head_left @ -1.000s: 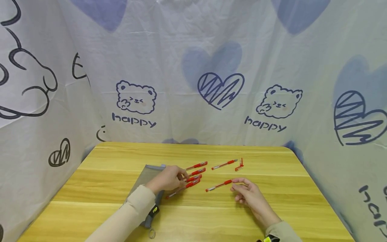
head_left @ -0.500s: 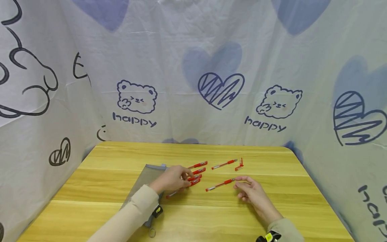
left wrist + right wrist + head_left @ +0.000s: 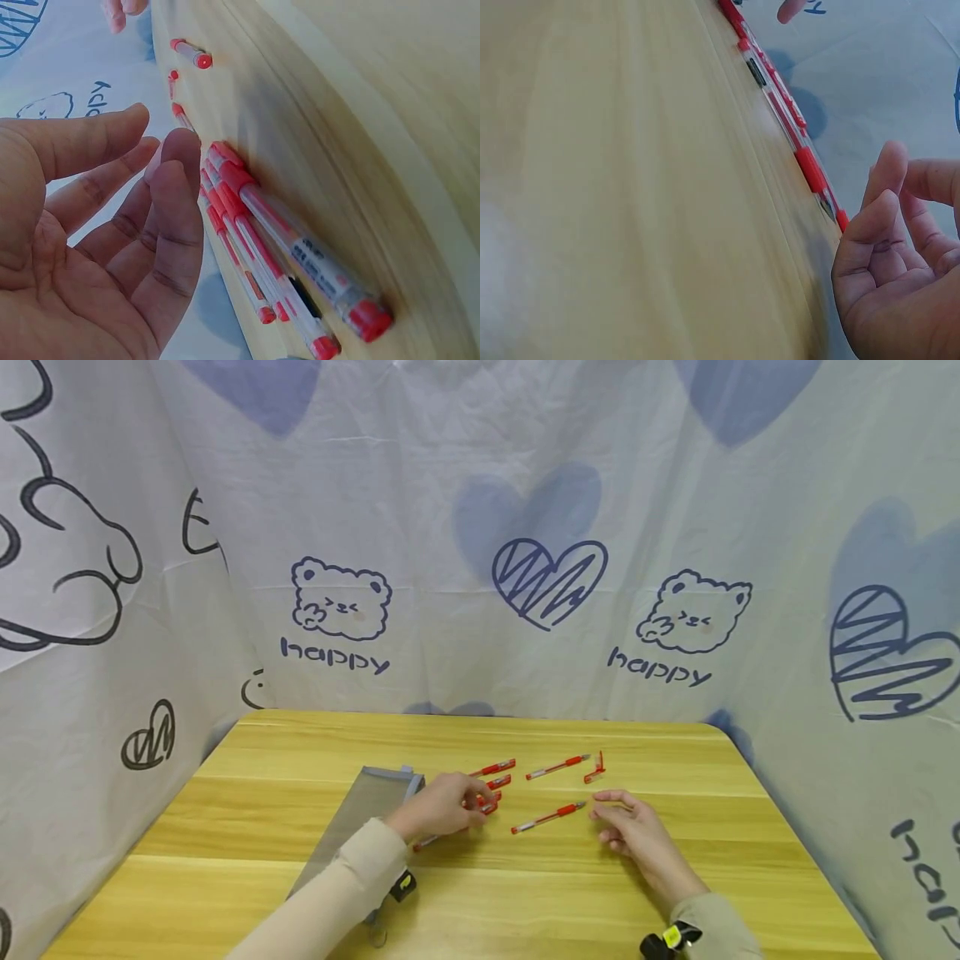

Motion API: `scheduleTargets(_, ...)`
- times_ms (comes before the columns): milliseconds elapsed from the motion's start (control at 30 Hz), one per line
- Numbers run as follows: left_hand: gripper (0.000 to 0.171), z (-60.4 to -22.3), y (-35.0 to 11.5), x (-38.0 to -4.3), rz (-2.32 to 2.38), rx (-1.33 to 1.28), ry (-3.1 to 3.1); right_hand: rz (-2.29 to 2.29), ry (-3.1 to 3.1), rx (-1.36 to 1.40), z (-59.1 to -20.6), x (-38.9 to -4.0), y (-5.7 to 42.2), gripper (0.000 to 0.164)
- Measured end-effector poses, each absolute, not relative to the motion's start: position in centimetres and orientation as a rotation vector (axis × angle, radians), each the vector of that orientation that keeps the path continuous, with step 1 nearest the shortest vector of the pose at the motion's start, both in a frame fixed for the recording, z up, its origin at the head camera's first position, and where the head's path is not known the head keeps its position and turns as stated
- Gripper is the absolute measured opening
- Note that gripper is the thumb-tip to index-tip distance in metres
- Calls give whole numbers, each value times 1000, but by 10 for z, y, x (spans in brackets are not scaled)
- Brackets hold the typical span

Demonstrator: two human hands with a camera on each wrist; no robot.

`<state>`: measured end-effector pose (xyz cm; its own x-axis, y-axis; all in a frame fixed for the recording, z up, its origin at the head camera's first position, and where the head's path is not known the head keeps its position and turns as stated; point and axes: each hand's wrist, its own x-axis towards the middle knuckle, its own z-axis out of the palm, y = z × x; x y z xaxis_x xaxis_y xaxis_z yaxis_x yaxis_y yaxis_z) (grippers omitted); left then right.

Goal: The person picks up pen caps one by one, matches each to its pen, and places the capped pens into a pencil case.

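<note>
My left hand, fingers loosely bent and holding nothing, hovers over a group of several capped red pens and partly hides them. In the left wrist view these clear-barrelled pens lie side by side beyond the fingers. An uncapped red pen lies on the table between my hands, its metal tip pointing right. Just right of that tip is my right hand, its fingers bent and apart from the pen. Behind lies a second uncapped red pen, with loose red caps beside its tip.
A grey mesh pouch lies under and behind my left forearm, with a metal ring at its near end. The wooden table ends at a printed cloth along its back and sides.
My right hand has drawn away to the right from the near uncapped pen, whose metal tip now shows. My left hand has shifted slightly right over the capped pens.
</note>
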<state>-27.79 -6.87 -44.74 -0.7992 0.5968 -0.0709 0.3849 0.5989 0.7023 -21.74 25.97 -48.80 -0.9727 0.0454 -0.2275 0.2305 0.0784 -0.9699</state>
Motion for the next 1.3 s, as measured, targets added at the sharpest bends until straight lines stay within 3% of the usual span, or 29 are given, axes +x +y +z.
scheduleTargets(900, 31, -459, -43, -278, 983, 910, 2483, -2026, 2262, 352, -485, -240, 284, 39)
scheduleTargets(1300, 36, -459, -25, -279, 975, 874, 2491, -1961, 2319, 351, -479, -255, 295, 48)
